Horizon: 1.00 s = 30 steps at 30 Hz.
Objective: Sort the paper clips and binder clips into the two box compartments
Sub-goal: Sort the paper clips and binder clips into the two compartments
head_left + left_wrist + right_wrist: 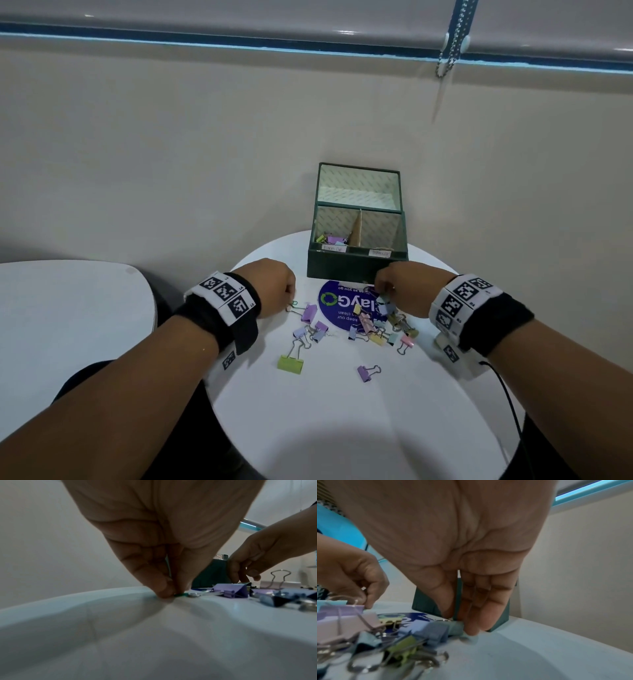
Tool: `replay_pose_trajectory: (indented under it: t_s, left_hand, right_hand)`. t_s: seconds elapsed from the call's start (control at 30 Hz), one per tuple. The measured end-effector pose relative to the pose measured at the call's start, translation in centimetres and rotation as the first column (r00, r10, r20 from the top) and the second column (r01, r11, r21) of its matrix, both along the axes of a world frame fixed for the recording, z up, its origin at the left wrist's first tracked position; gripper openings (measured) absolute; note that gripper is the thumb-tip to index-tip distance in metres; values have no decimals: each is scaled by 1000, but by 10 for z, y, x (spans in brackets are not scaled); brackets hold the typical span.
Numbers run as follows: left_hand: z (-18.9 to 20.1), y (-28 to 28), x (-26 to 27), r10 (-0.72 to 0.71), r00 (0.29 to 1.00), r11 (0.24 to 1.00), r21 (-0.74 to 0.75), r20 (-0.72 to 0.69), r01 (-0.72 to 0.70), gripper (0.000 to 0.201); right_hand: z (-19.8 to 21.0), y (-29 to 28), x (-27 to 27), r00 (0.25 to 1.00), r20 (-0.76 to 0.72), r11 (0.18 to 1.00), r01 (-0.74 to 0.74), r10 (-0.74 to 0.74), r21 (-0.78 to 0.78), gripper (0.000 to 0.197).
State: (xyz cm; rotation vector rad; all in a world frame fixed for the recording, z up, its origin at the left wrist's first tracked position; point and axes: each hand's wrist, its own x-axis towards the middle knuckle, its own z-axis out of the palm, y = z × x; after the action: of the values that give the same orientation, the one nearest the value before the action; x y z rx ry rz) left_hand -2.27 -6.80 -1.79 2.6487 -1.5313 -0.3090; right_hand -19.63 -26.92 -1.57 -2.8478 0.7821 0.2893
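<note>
A dark green box [356, 265] stands open at the back of the round white table [342, 411]; its left compartment [331, 238] holds several binder clips. Pastel binder clips [376, 325] lie heaped in front of it. At the heap's left edge my left hand [293, 296] pinches a green paper clip [181, 595] that lies on the tabletop, between thumb and forefinger [163, 588]. My right hand [382, 291] reaches down into the heap's far side; thumb and fingers [472, 627] pinch a pale teal binder clip [456, 627] resting on the table. The right compartment's contents are hidden.
A purple round sticker [337, 303] lies under the heap. A lime binder clip [290, 364] and a purple one [364, 372] lie apart, nearer me. A second white table [68, 308] stands left. The wall rises right behind the box.
</note>
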Motion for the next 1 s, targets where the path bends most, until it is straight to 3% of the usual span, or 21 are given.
replay_pose_trajectory:
  t_s: [0.17,0.3,0.5,0.7,1.0]
  left_hand:
    - [-2,1,2,14,1000,1000,6,-24,-13,21]
    - [-1,1,1,6,1000,1000,20,-11,-6,17]
    - [3,2,-5,0,999,998,59,49,-3,9]
    - [6,4,-5,-6,999,988,-154,37,12,8]
    - [37,-23,1,-104,992,895,-441,-68,64,14]
  right_hand:
    - [0,0,-2,998,-45,999,-33,33,15,39]
    - [0,4,-2,998,-41,999,-41,42,21,28]
    - [6,26,0,988,7,987,-150,151,-64,29]
    - [6,43,-8,963,-94,968,-251,251,9,41]
    - [-12,36,-25,973,52,974,-228,227,13,41]
